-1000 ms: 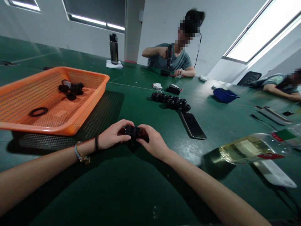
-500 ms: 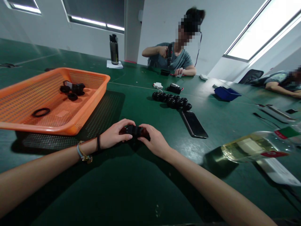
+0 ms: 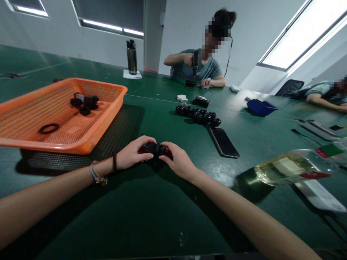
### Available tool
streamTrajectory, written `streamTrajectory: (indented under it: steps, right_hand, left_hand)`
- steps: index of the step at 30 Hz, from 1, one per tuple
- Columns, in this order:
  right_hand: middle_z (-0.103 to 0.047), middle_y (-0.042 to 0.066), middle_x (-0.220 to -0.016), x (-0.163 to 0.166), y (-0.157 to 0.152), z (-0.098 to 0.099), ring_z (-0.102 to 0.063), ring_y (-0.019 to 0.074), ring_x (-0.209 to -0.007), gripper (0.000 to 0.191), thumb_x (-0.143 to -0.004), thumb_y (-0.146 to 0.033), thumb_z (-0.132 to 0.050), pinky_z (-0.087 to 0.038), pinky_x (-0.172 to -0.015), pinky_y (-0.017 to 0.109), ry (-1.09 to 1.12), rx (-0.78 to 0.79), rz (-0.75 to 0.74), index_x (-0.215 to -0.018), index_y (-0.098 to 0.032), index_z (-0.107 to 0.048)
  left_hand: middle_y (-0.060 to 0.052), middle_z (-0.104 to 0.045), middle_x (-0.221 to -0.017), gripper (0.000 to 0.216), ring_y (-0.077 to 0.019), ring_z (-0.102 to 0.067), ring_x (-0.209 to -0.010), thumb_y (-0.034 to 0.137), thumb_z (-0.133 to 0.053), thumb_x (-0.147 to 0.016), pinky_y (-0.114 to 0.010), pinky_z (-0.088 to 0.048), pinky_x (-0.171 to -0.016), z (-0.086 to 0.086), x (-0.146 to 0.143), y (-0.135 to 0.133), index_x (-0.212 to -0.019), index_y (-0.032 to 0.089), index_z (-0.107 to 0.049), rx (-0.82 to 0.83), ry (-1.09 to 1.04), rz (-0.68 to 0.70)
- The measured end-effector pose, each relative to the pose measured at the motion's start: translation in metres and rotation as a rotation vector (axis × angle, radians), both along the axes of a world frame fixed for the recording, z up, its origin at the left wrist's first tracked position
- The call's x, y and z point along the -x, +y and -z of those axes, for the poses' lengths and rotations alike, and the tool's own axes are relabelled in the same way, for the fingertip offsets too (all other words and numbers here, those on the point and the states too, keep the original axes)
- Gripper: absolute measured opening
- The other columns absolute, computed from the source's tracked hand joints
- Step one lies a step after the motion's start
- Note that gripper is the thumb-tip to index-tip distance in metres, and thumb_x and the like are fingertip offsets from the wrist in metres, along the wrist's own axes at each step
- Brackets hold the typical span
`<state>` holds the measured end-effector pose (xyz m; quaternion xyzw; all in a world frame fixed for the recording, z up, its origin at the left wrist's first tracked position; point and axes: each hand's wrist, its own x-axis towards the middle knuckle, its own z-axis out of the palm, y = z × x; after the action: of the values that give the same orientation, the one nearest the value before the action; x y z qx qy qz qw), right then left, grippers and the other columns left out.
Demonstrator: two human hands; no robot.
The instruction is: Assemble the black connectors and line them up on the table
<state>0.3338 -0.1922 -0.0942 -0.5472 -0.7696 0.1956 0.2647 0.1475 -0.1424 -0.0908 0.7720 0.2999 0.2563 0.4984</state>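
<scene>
Between my two hands, low over the green table (image 3: 151, 216), is a dark, shiny, rounded part (image 3: 155, 148) with a black band round its middle; its exact kind is not clear. My left hand (image 3: 133, 153) grips its left end, thumb in front and fingers over the back. Its right end sits in my right hand (image 3: 177, 159), fingers and thumb closed on it in the same way. The underside of the part is in shadow. Beyond my hands stands a cluster of glossy black round parts (image 3: 199, 116), several of them side by side.
An orange basket (image 3: 89, 146) at left holds black rings and parts. To the right are a phone (image 3: 224, 142), a bottle of yellowish liquid (image 3: 292, 168) and a blue tray (image 3: 261, 107). Across the table a person uses a power drill (image 3: 195, 63); a dark bottle (image 3: 131, 57) stands behind.
Both hands keep their hold on the dark part, almost in the same place. The black band on it appears slightly shifted; the view has moved very little.
</scene>
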Motion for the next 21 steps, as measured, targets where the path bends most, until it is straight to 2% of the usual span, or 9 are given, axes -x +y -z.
streamTrajectory:
  steps: [14,21]
  right_hand:
    - [-0.059,0.007,-0.091,-0.001,-0.0005,0.0012,-0.053,0.0162,-0.082,0.027,-0.079,-0.019,-0.055,-0.045,-0.075,0.032,-0.018,-0.077,-0.017,-0.105,-0.014,-0.052]
    - [-0.057,0.005,-0.091,-0.0026,-0.0009,0.0074,-0.054,0.0155,-0.081,0.039,-0.072,-0.014,-0.06,-0.046,-0.077,0.033,0.037,-0.14,-0.02,-0.109,-0.017,-0.047]
  left_hand:
    - [-0.002,-0.042,-0.095,0.035,-0.0087,-0.049,-0.064,0.032,-0.058,-0.071,-0.02,-0.047,-0.048,0.0011,0.0008,0.0004,-0.101,0.017,-0.047,-0.013,-0.008,-0.001]
    - [-0.002,-0.044,-0.096,0.035,-0.0087,-0.049,-0.064,0.03,-0.059,-0.07,-0.021,-0.047,-0.05,0.0025,0.0012,0.0003,-0.101,0.018,-0.047,-0.003,-0.025,0.005]
